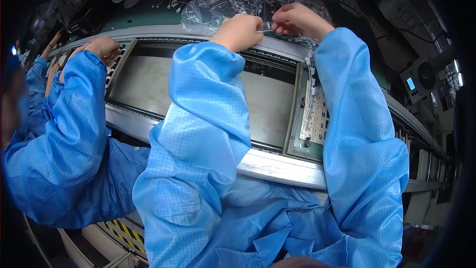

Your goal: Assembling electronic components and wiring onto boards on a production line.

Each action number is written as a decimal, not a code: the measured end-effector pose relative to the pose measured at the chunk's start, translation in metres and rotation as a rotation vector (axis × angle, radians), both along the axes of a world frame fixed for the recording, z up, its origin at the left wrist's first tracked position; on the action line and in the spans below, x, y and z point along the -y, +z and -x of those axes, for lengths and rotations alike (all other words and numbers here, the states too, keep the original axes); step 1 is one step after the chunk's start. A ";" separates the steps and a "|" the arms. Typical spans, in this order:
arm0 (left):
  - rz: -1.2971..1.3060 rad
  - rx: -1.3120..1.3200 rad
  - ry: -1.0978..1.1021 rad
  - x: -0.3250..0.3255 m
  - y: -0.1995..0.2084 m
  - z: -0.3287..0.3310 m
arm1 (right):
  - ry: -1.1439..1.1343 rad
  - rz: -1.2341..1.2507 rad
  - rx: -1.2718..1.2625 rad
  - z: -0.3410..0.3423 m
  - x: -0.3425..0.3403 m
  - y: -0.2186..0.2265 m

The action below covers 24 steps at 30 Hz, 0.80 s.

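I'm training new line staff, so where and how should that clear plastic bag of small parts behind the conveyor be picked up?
Probably by the crumpled near edge of the clear plastic bag, coming from the conveyor rail side. It lies slumped and flat, with loose folds to pinch there, and both the left hand and right hand are already at that edge, pinching a thin small part between them.

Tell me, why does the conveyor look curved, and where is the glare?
Head view: fisheye bends the metal rail toward the rim; corners fall dark. Glare sits on the clear plastic bag behind the left hand and right hand; the hands look sharp.
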State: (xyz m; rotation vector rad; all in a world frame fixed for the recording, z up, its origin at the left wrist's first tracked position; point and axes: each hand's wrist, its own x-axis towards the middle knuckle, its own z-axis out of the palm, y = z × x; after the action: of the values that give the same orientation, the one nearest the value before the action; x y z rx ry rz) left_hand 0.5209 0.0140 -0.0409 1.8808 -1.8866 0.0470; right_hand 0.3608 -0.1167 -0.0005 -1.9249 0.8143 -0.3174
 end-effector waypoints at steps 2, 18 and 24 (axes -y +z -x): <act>-0.010 -0.162 -0.032 0.002 -0.002 -0.007 | 0.021 0.092 -0.034 -0.003 -0.002 -0.003; 0.187 -0.272 -0.033 -0.002 0.011 -0.004 | 0.384 0.280 -0.024 -0.002 -0.008 -0.010; 0.114 -0.436 -0.112 0.001 0.014 0.000 | 0.196 0.298 0.144 0.025 0.018 0.008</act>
State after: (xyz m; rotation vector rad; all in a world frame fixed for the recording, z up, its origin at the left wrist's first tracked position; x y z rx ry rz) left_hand 0.5211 0.0128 -0.0268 1.5547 -1.6439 -0.2656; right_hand 0.3360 -0.1352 0.0072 -2.2104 0.4993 -0.4733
